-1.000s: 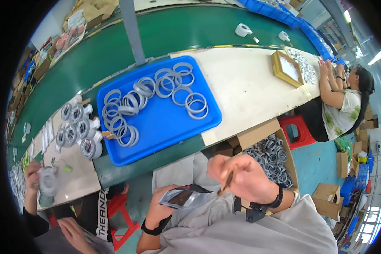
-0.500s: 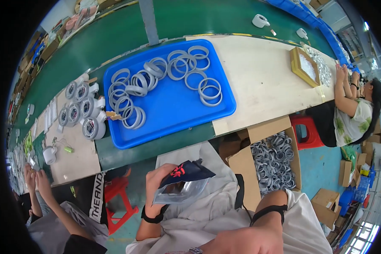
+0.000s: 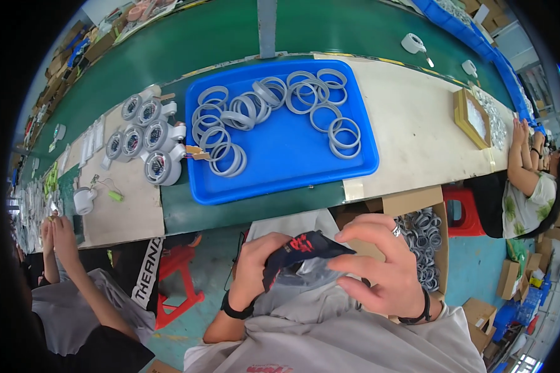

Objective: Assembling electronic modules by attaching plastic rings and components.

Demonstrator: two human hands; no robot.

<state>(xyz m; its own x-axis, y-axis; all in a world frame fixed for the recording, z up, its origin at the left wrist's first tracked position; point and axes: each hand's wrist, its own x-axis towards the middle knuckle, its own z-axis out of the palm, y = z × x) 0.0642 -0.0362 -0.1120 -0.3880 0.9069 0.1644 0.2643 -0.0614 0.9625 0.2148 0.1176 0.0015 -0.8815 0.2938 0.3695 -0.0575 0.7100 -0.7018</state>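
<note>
My left hand (image 3: 252,267) is closed around one side of a dark pouch (image 3: 302,248) with red marking and a clear plastic side. The pouch is tilted in front of my body. Its contents I cannot make out. At the pouch's other end, my right hand (image 3: 382,267) has its thumb and fingers spread and curved, with nothing seen between them. Whether its fingertips touch the pouch's corner I cannot tell. Beyond both hands lies a blue tray (image 3: 280,177) with several grey rings (image 3: 345,137) along its far part and sides.
Left of the tray stand several white round units (image 3: 162,168) with exposed electronics. Below the table edge, a cardboard box (image 3: 414,202) holds many grey rings. A yellow-sided box (image 3: 471,118) sits at the far right. One co-worker's hands (image 3: 59,233) work at left; another person (image 3: 532,193) sits at right.
My right hand has risen from the lower edge to beside the pouch and its fingers have spread. The pouch, still in my left hand, has shifted right; the whole view has turned slightly.
</note>
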